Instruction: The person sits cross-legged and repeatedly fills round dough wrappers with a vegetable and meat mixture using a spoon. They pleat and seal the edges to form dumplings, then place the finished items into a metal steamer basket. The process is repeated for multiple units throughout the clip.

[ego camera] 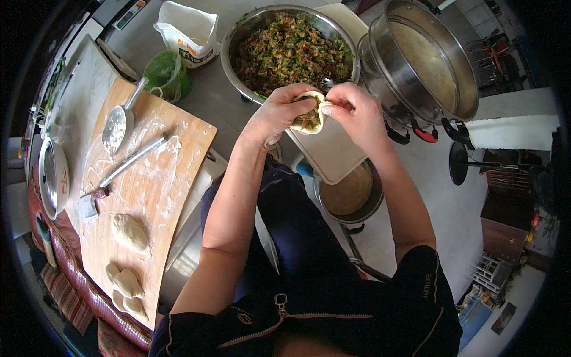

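Observation:
Between both hands is a round dough wrapper (316,128) with a chopped meat-and-greens filling (308,119) in it. My left hand (279,109) cups the wrapper from the left, its thumb lying over the filling. At the right side, the thumb and forefinger of my right hand (354,111) pinch the wrapper's edge, where the dough is gathered. The top of the wrapper is still open, so the filling shows. Just beyond the hands stands a large steel bowl (227,67) heaped with the same chopped filling (294,51).
On the left, a floured wooden board (156,201) holds a metal scoop (118,127), a rolling pin (134,160), a scraper (88,207) and several dough pieces (129,232). A stacked steel steamer pot (379,67) stands right of the bowl. Below the hands are a tray (332,151) and a pan (348,192).

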